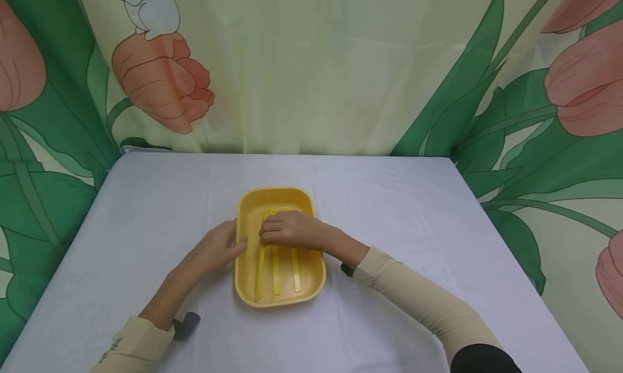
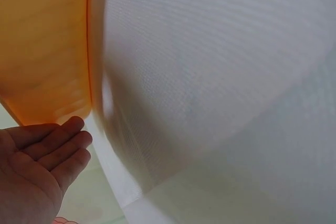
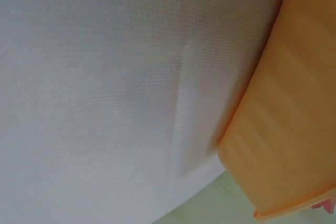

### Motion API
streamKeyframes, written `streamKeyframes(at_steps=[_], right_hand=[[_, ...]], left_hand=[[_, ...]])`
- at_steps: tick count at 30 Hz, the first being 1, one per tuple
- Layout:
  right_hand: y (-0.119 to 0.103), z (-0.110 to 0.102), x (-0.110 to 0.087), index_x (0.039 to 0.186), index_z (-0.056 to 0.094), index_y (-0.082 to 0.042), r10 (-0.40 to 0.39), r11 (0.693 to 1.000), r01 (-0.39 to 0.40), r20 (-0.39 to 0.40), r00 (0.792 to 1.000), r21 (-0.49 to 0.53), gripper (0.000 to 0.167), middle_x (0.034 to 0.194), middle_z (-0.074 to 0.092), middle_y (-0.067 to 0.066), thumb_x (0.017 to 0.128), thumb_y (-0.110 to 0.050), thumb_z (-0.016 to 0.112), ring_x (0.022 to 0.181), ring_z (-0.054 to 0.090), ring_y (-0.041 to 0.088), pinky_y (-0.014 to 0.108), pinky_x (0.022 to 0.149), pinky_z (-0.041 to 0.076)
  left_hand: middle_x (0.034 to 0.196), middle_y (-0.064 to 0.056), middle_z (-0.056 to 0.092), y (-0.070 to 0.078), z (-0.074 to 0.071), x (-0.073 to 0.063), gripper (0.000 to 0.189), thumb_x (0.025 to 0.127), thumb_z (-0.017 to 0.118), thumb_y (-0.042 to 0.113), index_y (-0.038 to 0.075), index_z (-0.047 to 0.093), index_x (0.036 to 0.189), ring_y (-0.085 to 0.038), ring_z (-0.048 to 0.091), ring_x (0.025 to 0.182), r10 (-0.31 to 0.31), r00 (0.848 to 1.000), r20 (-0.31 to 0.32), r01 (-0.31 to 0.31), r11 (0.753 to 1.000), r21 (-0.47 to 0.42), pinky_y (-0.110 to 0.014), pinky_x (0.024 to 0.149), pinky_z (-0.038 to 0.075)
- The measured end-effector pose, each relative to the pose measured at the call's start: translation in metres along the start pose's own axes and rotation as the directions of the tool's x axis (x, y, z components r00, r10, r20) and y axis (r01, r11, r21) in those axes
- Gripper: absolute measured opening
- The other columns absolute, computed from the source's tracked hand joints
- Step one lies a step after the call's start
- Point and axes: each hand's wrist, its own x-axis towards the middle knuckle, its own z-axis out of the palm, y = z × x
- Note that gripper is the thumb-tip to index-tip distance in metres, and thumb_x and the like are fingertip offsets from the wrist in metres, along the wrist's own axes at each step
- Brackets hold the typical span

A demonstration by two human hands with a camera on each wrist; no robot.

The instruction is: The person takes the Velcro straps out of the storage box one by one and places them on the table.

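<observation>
A yellow rectangular tray [image 1: 279, 301] with rounded corners lies on the table. Inside it, three narrow yellow strips, including a middle strip [image 1: 276, 273] and a right strip [image 1: 296, 270], run lengthwise. My left hand [image 1: 219, 248] holds the tray's left side, thumb over the rim. In the left wrist view its fingers [image 2: 68, 145] lie along the outer wall. My right hand [image 1: 292, 231] reaches over the right rim into the tray, fingers curled at the left strip [image 1: 260, 275], which it seems to pinch; the fingertips are hidden. The right wrist view shows only the tray's outer wall [image 3: 294, 108].
A white cloth [image 1: 389, 211] covers the table around the tray. Behind it hangs a pale curtain [image 1: 316, 65] printed with tulips and leaves. A dark wrist camera [image 1: 186, 326] sits at the left sleeve.
</observation>
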Motion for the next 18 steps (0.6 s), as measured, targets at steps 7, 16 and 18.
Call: streamKeyframes(at_steps=[7,16,18], right_hand=[[0.001,-0.002,-0.006,0.098,0.065,-0.009,-0.028,1.000,0.028,-0.055,0.998,-0.005,0.008,0.101,0.065,0.000,0.091,-0.009,0.061,0.099,0.058,0.013,0.021,0.096,0.039],[0.000,-0.008,-0.019,0.099,0.064,-0.005,-0.084,0.996,0.080,-0.170,0.982,-0.031,0.015,0.102,0.066,0.005,0.084,-0.003,0.068,0.098,0.061,0.017,0.024,0.094,0.042],[0.000,-0.009,-0.021,0.099,0.065,-0.004,-0.092,0.995,0.084,-0.196,0.976,-0.051,0.014,0.102,0.067,0.006,0.085,-0.003,0.066,0.098,0.062,0.017,0.024,0.094,0.043]], left_hand=[[0.121,-0.018,0.054,-0.001,0.000,-0.001,0.049,0.091,0.054,0.019,-0.002,0.044,0.134,-0.026,0.050,0.092,0.046,0.999,-0.010,-0.046,0.999,-0.012,-0.043,0.082,0.043],[0.123,-0.020,0.053,-0.001,-0.001,-0.001,0.049,0.091,0.053,0.020,-0.003,0.044,0.134,-0.027,0.050,0.095,0.032,0.999,-0.005,-0.033,0.999,-0.014,-0.049,0.089,0.043],[0.124,-0.020,0.052,-0.001,-0.001,-0.001,0.050,0.092,0.053,0.021,-0.002,0.043,0.135,-0.027,0.050,0.096,0.022,1.000,-0.002,-0.022,1.000,-0.020,-0.049,0.089,0.043]])
